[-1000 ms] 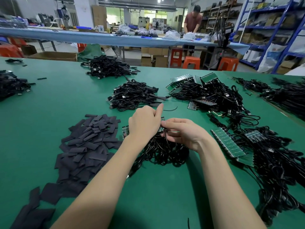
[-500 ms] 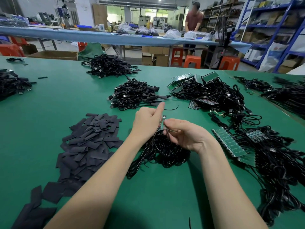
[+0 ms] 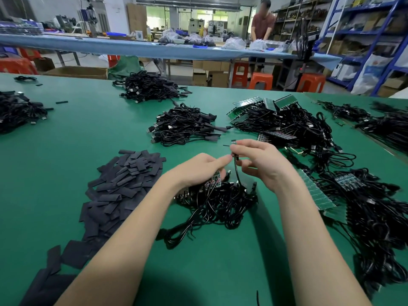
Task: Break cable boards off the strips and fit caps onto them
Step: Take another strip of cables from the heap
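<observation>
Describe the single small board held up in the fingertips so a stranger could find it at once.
Start at the green table, then the black cable tangle nearest the person. Above it, the right hand pinches one small dark circuit board with a black cable hanging down; unlike the boards under the left hand, it is raised and single.

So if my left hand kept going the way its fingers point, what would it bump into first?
Most likely the cable hanging from the small board your right hand pinches; your left hand points right at it, though depth is unclear.
</observation>
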The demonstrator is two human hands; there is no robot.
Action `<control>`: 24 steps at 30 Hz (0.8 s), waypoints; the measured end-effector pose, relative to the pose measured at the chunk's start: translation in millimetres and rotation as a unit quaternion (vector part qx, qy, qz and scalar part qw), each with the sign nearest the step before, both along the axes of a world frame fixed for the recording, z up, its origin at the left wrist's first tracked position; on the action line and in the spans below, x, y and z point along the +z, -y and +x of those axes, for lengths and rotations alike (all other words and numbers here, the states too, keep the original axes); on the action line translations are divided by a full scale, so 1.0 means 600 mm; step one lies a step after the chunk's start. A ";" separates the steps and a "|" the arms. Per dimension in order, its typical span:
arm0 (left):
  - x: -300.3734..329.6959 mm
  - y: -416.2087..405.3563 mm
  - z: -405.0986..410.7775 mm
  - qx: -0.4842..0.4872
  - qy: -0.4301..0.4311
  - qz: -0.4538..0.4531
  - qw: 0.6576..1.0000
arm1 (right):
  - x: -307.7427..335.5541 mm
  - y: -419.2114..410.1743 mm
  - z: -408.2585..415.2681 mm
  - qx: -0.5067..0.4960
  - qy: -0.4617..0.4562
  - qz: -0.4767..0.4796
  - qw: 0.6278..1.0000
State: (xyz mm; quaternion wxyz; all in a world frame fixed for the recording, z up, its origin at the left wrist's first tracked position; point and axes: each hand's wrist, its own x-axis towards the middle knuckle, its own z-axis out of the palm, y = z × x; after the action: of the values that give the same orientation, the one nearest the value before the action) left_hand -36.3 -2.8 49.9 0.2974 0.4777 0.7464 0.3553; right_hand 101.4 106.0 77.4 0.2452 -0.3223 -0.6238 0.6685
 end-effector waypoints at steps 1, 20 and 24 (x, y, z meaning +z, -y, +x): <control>-0.001 0.003 -0.004 0.006 0.017 0.024 1.000 | -0.004 0.004 -0.005 -0.001 -0.001 -0.006 1.000; 0.012 0.036 -0.044 0.036 0.365 0.105 0.925 | -0.014 0.050 -0.051 0.014 0.014 0.045 0.999; -0.008 0.032 -0.035 0.026 0.442 0.123 0.888 | -0.013 0.043 -0.045 0.019 0.008 -0.008 1.000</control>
State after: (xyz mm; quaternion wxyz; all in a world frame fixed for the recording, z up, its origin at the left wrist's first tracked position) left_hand -57.3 -22.0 45.1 0.5263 0.2844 0.5003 0.6260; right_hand 74.7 80.2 69.8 0.2247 -0.3178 -0.6263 0.6755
